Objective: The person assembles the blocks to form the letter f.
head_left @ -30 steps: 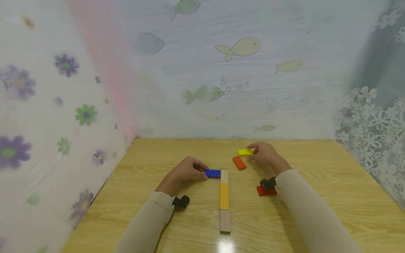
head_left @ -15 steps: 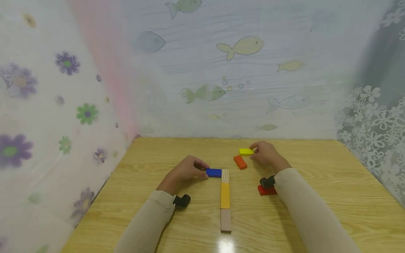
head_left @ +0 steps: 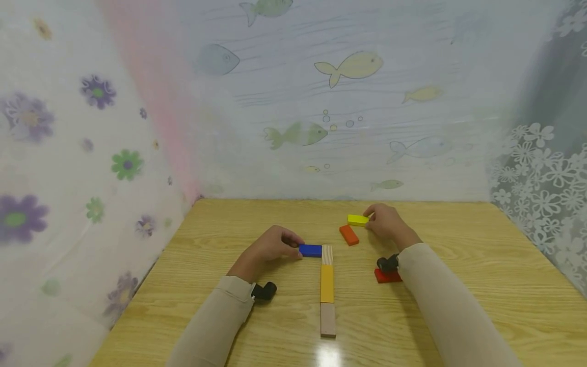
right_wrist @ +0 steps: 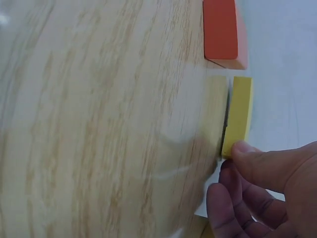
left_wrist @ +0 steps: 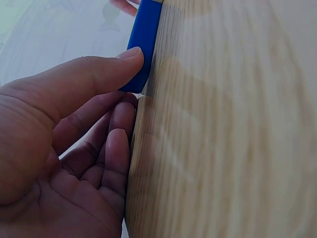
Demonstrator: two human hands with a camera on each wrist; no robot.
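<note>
A blue wooden block [head_left: 310, 250] lies flat, its right end against the striped bare-wood block [head_left: 327, 255]. My left hand [head_left: 274, 248] pinches its left end; in the left wrist view the thumb [left_wrist: 130, 54] presses its near side. Below the bare-wood block, a yellow-orange block [head_left: 327, 283] and a greyish-brown block [head_left: 327, 319] continue a straight column towards me. At the back right, my right hand [head_left: 384, 222] pinches the right end of a bright yellow block [head_left: 357, 220], with the thumb on its side in the right wrist view. An orange-red block [head_left: 349, 235] lies slanted just in front of it.
A red block [head_left: 385, 276] lies under the right wrist, partly hidden by a black wrist camera [head_left: 388, 264]. The wooden table [head_left: 220, 219] ends at a fish-print curtain [head_left: 293, 92] behind and a flower-print one [head_left: 69, 193] on the left.
My right fingers have slid slightly rightwards along the yellow block, leaving more of it visible. The left hand and the blue block stay in place.
</note>
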